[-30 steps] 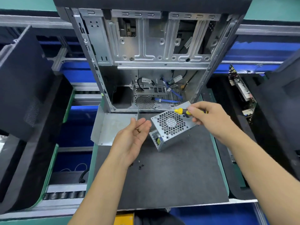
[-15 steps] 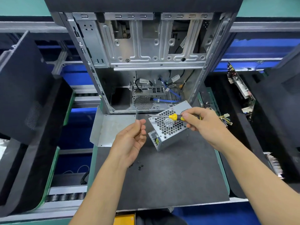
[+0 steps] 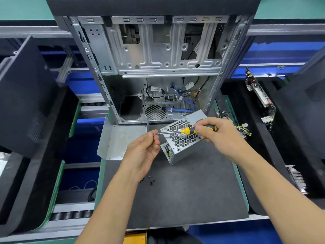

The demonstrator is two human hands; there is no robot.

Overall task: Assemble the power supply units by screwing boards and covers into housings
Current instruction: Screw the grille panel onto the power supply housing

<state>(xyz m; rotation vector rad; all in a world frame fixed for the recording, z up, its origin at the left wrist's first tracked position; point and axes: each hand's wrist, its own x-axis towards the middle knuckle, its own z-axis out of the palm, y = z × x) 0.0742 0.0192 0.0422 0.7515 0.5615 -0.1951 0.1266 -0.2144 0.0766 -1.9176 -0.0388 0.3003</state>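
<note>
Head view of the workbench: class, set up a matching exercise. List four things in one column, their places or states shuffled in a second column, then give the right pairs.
Things
1. screwdriver
2. small screw
3. power supply unit
4. loose black screws

Places or states
A. lying in a small scatter on the dark mat, near the left wrist
B. gripped by the handle in the right hand, shaft pointing left
C. pinched at the fingertips of the left hand, at the driver's tip
D. resting tilted on the mat, honeycomb grille facing up

Pairs: 1-B, 2-C, 3-D, 4-A
</note>
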